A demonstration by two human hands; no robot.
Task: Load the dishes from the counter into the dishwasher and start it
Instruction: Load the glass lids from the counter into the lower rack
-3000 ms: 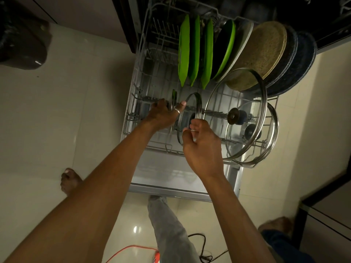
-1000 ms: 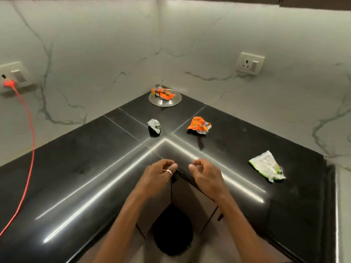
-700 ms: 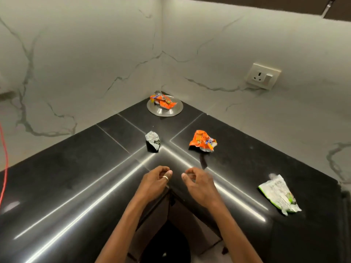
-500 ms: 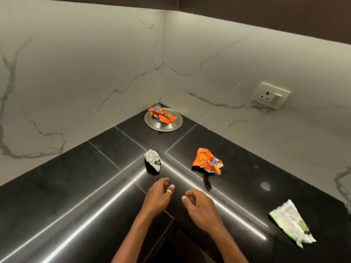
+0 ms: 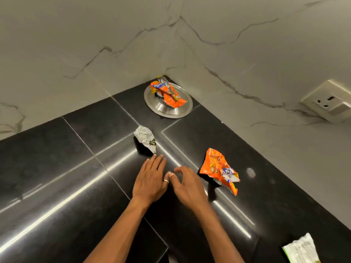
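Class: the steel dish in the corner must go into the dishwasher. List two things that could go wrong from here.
1. An orange wrapper lies on the steel dish; if both are lifted together, it might end up in the dishwasher.
2. The dish sits deep in the corner, beyond the empty left hand and right hand; reaching over could sweep the silver wrapper across the counter.

Silver wrapper (image 5: 145,136) seemingly square between left hand (image 5: 150,177) and steel lid (image 5: 167,111)
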